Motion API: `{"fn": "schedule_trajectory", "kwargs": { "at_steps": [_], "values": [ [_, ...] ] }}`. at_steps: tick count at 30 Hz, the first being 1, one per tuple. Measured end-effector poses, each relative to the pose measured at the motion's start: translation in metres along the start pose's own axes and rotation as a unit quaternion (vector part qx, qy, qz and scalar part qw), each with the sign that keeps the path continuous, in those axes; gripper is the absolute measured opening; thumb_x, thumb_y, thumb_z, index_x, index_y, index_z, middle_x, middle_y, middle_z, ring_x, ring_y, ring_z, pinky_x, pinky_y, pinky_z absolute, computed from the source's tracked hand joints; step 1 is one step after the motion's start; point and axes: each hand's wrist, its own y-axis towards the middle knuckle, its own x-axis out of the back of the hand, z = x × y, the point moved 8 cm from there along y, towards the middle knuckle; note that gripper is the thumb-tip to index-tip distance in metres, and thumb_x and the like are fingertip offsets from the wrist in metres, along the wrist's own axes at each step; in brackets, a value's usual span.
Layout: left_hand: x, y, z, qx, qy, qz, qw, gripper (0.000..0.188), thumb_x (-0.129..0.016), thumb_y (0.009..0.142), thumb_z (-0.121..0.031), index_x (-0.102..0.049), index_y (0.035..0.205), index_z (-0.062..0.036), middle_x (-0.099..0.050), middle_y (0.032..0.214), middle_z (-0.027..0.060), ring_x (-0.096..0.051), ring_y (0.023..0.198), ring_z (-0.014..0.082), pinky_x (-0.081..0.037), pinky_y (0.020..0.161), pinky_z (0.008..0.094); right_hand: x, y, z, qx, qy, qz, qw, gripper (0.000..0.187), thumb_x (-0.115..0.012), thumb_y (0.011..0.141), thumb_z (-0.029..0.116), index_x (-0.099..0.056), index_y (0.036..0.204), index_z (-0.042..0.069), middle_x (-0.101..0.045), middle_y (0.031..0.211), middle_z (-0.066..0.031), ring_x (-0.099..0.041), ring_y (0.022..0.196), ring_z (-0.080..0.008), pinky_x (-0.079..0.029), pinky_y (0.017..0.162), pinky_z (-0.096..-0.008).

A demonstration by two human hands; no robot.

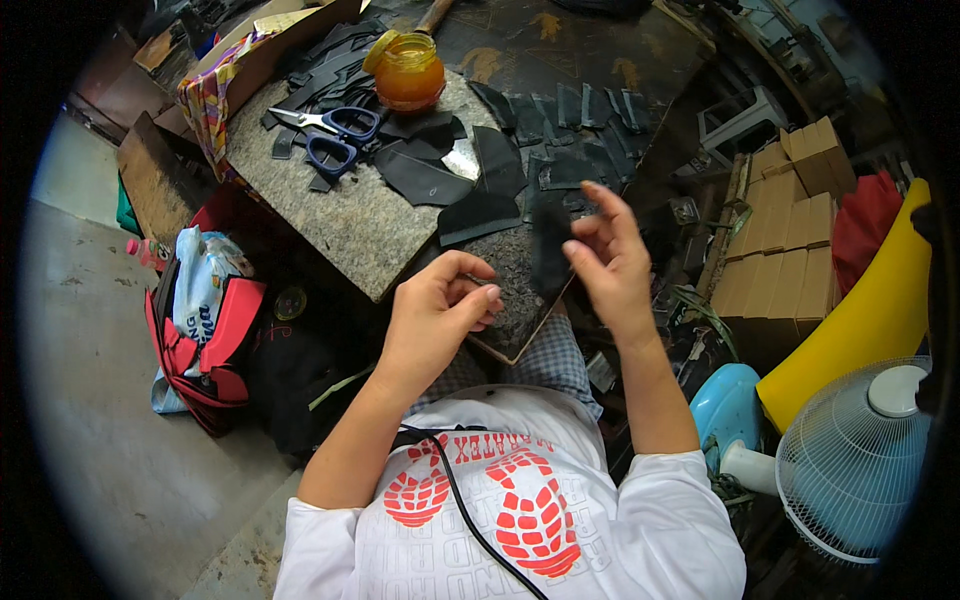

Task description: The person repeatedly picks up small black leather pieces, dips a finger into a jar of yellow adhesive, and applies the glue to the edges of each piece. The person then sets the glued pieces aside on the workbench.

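My left hand [440,305] is closed in front of the stone slab, thumb against curled fingers. Whatever it may hold is too small to make out. To its right, my right hand [617,262] is raised, index finger lifted and the thumb at the edge of a blurred black leather-like piece [550,248]. That piece hangs over the near part of the worktop. Cut black pieces [480,217] lie flat just beyond my hands. Rows of small folded-looking black pieces [565,125] lie farther right.
Blue-handled scissors [332,150] rest on the stone slab [330,225] beside an open jar of orange-yellow contents [410,75]. A red and black bag [215,330] stands at left. Cardboard boxes [785,240] and a white fan [855,450] are at right. A black cable [465,500] crosses my shirt.
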Motion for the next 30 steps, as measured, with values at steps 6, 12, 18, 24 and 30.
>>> {"fn": "schedule_trajectory", "kwargs": {
  "at_steps": [6,12,18,24,30],
  "values": [
    [0.017,-0.014,-0.053,-0.381,0.335,-0.203,0.837,0.020,-0.071,0.083,0.001,-0.069,0.102,-0.0050,-0.068,0.096,0.0084,-0.063,0.089,0.0258,-0.052,0.074,0.0348,0.059,0.041,-0.015,-0.003,-0.019,-0.100,0.995,0.060,-0.063,0.089,-0.006,-0.050,0.145,0.006,-0.062,0.102,-0.0026,-0.057,0.086,-0.0081,-0.048,0.078,-0.0228],
    [-0.005,-0.015,-0.043,-0.516,0.502,-0.210,0.661,0.025,-0.074,0.076,-0.003,-0.070,0.100,-0.0095,-0.064,0.114,0.0074,-0.058,0.106,0.0290,-0.052,0.085,0.0389,0.065,0.116,-0.032,0.015,-0.020,-0.091,0.996,0.056,-0.061,0.090,-0.005,-0.051,0.145,0.007,-0.061,0.103,-0.0041,-0.057,0.084,-0.0093,-0.049,0.071,-0.0250],
    [0.000,-0.009,-0.037,-0.469,0.520,-0.223,0.678,0.031,-0.073,0.072,-0.002,-0.070,0.102,-0.0118,-0.063,0.115,0.0066,-0.058,0.107,0.0275,-0.052,0.088,0.0387,0.038,0.204,-0.052,0.036,-0.109,-0.055,0.992,0.056,-0.062,0.088,0.001,-0.054,0.143,0.010,-0.070,0.099,-0.0073,-0.064,0.078,-0.0142,-0.053,0.075,-0.0291],
    [0.004,-0.011,-0.052,-0.444,0.468,-0.226,0.730,0.032,-0.072,0.072,0.000,-0.069,0.103,-0.0094,-0.061,0.115,0.0079,-0.057,0.106,0.0296,-0.052,0.089,0.0401,0.006,0.211,-0.019,0.144,-0.426,-0.050,0.892,0.044,-0.058,0.093,0.013,-0.063,0.135,0.024,-0.072,0.112,-0.0045,-0.065,0.108,-0.0296,-0.052,0.094,-0.0427],
    [0.025,0.004,-0.082,-0.431,0.511,-0.255,0.699,0.029,-0.074,0.076,-0.003,-0.070,0.104,-0.0070,-0.063,0.109,0.0092,-0.057,0.102,0.0308,-0.051,0.087,0.0398,-0.061,0.176,0.057,0.323,-0.300,0.054,0.896,0.030,-0.058,0.094,0.009,-0.076,0.115,0.023,-0.072,0.109,0.0006,-0.064,0.105,-0.0239,-0.054,0.091,-0.0379]
  ]
}}
